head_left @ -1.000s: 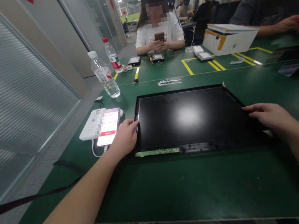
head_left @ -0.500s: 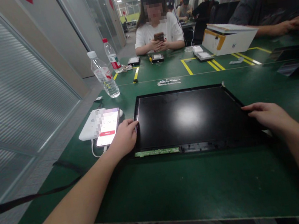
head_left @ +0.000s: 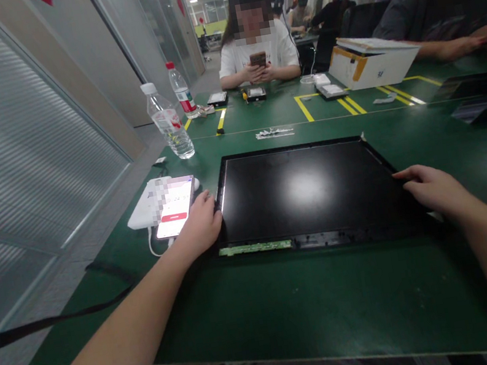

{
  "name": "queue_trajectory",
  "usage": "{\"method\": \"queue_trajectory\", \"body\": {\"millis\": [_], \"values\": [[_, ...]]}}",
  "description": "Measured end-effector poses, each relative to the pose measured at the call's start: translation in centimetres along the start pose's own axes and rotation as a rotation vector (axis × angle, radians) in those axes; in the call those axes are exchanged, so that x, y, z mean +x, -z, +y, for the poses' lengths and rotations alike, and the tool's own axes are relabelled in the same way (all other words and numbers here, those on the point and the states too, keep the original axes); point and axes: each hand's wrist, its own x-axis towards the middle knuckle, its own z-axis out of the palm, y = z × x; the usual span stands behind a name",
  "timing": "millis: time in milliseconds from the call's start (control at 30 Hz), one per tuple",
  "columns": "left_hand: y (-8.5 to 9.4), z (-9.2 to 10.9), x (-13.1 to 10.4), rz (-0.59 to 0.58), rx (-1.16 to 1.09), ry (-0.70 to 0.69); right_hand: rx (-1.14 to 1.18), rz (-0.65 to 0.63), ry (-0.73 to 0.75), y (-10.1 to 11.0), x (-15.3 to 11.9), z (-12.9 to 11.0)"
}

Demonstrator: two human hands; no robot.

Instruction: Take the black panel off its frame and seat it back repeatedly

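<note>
A black LCD display panel (head_left: pixel 270 203) lies flat on the green table, its dark screen facing up and reflecting a bright patch of light. Along its near edge runs a narrow green circuit board (head_left: pixel 257 247). My left hand (head_left: pixel 202 222) is closed at the panel's left edge, with some fingers hidden beside the frame. At the right edge, my right hand (head_left: pixel 431 187) grips the frame, thumb and forefinger on top and the other fingers partly hidden.
Left of the panel, a lit phone (head_left: pixel 176 206) with a cable rests against a white device (head_left: pixel 147 205). Two water bottles (head_left: pixel 173 133) stand behind them. Farther back are a white box (head_left: pixel 377 63), small drives (head_left: pixel 255 94) and a seated person (head_left: pixel 257 55) holding a phone.
My left hand has shifted slightly left, its thumb and fingers drawn back from the top of the frame to its side. My right hand and the panel stay nearly still.
</note>
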Motion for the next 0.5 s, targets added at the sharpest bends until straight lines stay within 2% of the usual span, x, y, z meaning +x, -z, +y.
{"method": "queue_trajectory", "body": {"millis": [167, 500], "values": [[0.4, -0.2, 0.2, -0.023, -0.004, -0.004, -0.031, -0.016, 0.005, -0.1, 0.2, 0.1], [1.1, 0.1, 0.5, 0.026, -0.101, -0.033, 0.006, -0.01, 0.012, -0.2, 0.4, 0.5]]}}
